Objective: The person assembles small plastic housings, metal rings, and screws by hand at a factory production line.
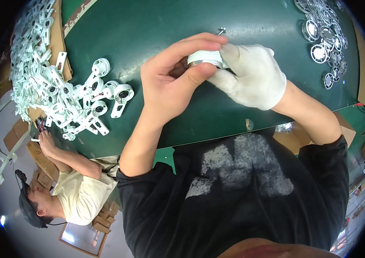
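Over the green table [161, 26], both my hands meet around a white round plastic housing [205, 56] with a silvery rim along its near edge. My bare left hand [169, 75] pinches it, the thumb on the near side and the fingers curled over the far side. In a white glove, my right hand [253, 75] closes on the housing's right side. The gloved fingers and palm hide the rest of the part. Just beyond my hands lies a small dark metal piece [221, 31].
A large heap of white plastic parts [57, 86] with round ends and flat arms covers the left side, partly on cardboard [62, 51]. Silvery spoked round covers [328, 36] lie at the far right. At the lower left, a co-worker [83, 193] reaches a hand [47, 144] to the table's edge.
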Demonstrator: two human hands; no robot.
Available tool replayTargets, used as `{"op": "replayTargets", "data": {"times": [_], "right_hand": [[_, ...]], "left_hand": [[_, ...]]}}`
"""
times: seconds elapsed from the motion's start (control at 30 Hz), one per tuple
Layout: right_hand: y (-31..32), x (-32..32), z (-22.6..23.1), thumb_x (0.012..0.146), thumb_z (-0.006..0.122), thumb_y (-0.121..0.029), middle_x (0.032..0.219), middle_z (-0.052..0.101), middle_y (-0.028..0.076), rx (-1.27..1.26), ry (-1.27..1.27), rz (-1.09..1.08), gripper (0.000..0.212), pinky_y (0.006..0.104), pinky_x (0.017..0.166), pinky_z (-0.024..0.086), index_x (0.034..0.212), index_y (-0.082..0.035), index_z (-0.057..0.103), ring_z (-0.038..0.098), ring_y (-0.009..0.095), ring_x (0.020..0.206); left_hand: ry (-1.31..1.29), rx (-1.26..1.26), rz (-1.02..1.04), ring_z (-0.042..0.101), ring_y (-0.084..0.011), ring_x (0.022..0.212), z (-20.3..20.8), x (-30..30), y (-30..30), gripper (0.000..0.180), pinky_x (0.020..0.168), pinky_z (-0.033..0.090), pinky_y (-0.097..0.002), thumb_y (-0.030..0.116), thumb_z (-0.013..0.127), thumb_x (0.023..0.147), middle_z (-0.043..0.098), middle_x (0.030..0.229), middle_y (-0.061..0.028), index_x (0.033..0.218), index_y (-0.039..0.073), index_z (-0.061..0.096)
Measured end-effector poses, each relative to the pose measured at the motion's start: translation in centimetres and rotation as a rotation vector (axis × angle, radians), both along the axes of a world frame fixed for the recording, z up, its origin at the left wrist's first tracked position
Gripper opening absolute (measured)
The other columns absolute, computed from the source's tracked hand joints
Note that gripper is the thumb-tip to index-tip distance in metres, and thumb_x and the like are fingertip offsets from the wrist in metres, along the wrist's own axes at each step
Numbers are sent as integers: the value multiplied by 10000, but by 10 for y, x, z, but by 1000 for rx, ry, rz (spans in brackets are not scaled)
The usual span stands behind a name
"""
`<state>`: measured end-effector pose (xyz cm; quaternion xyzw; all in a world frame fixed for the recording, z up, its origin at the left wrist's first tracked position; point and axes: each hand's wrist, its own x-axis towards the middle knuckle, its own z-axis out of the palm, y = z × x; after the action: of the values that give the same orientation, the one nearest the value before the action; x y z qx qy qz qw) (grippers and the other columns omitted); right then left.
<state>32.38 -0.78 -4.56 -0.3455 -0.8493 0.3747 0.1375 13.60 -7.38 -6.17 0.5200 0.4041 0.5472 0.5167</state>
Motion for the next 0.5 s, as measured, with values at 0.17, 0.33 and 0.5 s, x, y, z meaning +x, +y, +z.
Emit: {"op": "replayTargets", "data": {"times": [0.17, 0.33, 0.5], "right_hand": [[10, 2, 7, 967, 617, -448, 948, 734, 193, -222, -1, -37, 450, 470, 848, 556, 1215, -77, 670, 718, 403, 928], [13, 1, -2, 960, 665, -296, 891, 739, 100, -181, 141, -165, 350, 315, 802, 552, 1227, -68, 669, 727, 204, 831], [12, 0, 1, 982, 616, -271, 973, 758, 133, -135, 168, -91, 303, 362, 845, 560, 1201, -71, 680, 743, 292, 925]], "left_hand": [[311, -195, -17, 608, -113, 1020, 34, -17, 24, 230, 867, 506, -245, 32, 689, 954, 661, 1136, -59, 1176, -9, 735], [146, -319, 352, 625, -113, 717, 35, -110, 77, 246, 689, 543, -238, 198, 643, 1036, 693, 937, -40, 1170, -4, 687], [648, -302, 508, 700, -196, 1018, 59, -166, 65, 600, 915, 583, -307, 252, 717, 986, 688, 1151, -100, 1486, 24, 476]]}}
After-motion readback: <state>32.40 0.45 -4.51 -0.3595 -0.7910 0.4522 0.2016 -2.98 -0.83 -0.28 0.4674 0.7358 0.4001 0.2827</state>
